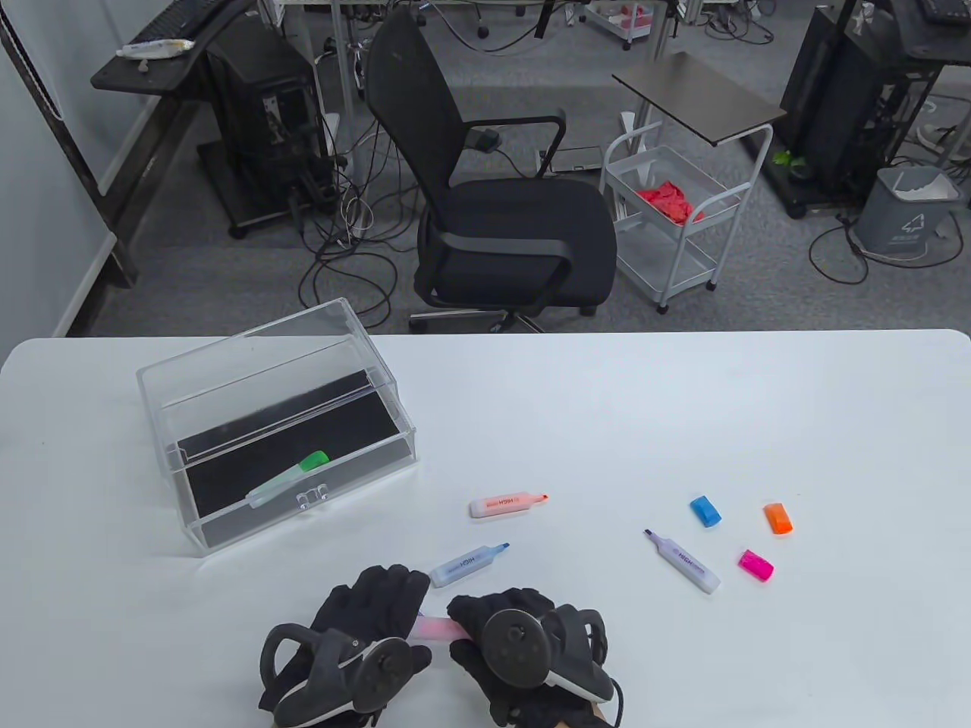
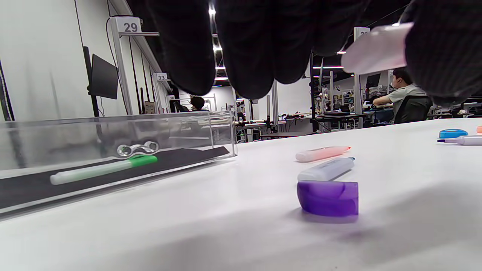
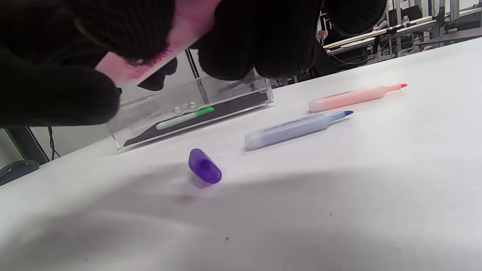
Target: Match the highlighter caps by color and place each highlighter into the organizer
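Pink highlighter [image 1: 436,629]: held between both hands at near edge of table, centre-left. Left hand [image 1: 356,644] has fingers curled round one end; right hand [image 1: 523,644] fingers curled round the other. Only a short pink stretch of barrel shows between gloves in table view. Whether its cap is on: cannot tell, ends hidden. Pink cap [image 1: 755,566] lies loose on table well to the right, so this one judged uncapped.

Progress, as far as seen:
- Done: 1 item. Green highlighter [image 1: 288,478], capped, lies inside clear organizer [image 1: 174,379], far-left of hands, on its black liner.
- In hand: pink, as above.
- Left, uncapped, on table: blue highlighter [image 1: 466,565] just beyond the hands; orange highlighter [image 1: 507,504] farther off, between hands and organizer's right side; purple highlighter [image 1: 683,563] to the right.
- Loose caps: blue cap [image 1: 705,511], orange cap [image 1: 778,518], pink cap grouped at right, near purple highlighter. Purple cap [image 2: 327,198] on table under/near the hands, close to blue highlighter; seen in wrist views only, hidden by gloves from above.

Judgement: approx one of five stored; four cap matches and four placements appear outstanding.

Surroundings: white table [image 1: 607,409]; black office chair [image 1: 501,212] and white cart [image 1: 667,220] beyond far edge.
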